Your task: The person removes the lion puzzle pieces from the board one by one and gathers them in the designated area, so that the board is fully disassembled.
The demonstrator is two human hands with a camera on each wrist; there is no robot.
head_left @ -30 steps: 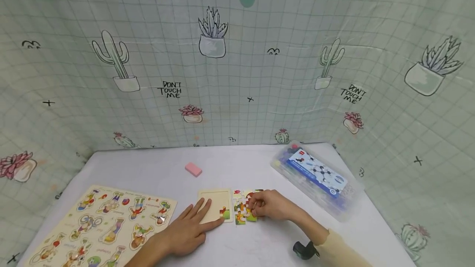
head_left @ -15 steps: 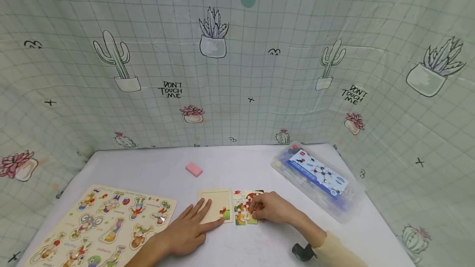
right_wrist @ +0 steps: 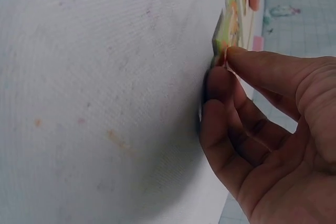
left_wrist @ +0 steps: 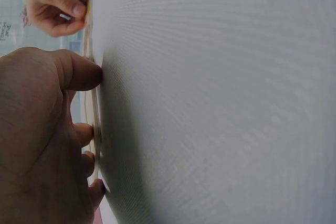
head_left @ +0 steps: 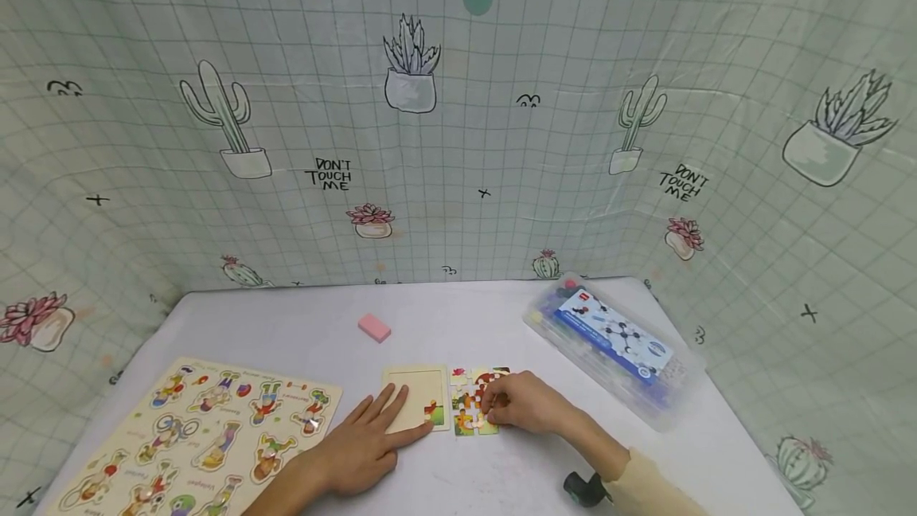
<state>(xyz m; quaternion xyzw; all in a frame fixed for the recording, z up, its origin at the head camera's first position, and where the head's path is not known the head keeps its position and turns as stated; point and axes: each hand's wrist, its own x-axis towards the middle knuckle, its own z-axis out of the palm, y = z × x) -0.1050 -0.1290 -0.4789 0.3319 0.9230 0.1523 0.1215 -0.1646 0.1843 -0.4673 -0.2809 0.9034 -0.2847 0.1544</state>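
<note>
My left hand (head_left: pixel 365 446) rests with fingers spread on a small wooden puzzle tray (head_left: pixel 413 372). One puzzle piece, green and red (head_left: pixel 435 412), sits in the tray's lower right corner beside my index fingertip or thumb tip. Right of the tray lies a group of colourful jigsaw pieces (head_left: pixel 462 422), fitted closely together. My right hand (head_left: pixel 528 402) is over their right side and hides some of them. In the right wrist view, its thumb and index finger pinch a jigsaw piece (right_wrist: pixel 223 59) at the edge of the group; the other fingers are curled.
A large wooden board with cartoon sports figures (head_left: pixel 239 440) lies at the left. A pink eraser-like block (head_left: pixel 374 327) is behind the tray. At the back right stands a clear plastic case (head_left: pixel 609 341). A small black object (head_left: pixel 585 488) lies near my right forearm.
My right hand has shifted slightly to the right, uncovering a little more of the piece at the group's upper right. My left hand keeps its place on the tray.
</note>
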